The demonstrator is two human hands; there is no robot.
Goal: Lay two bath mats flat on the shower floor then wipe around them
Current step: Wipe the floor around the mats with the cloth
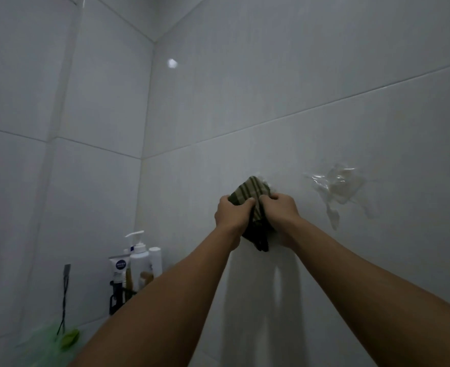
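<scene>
A small green striped cloth is bunched up against the white tiled wall at about chest height. My left hand grips its left side and my right hand grips its right side, both arms stretched forward. A dark corner of the cloth hangs down between my wrists. No bath mat and no part of the shower floor is in view.
A clear plastic adhesive hook sticks to the wall right of the cloth. In the left corner a black rack holds a white pump bottle and tubes. A green mesh sponge hangs on a wall hook at lower left.
</scene>
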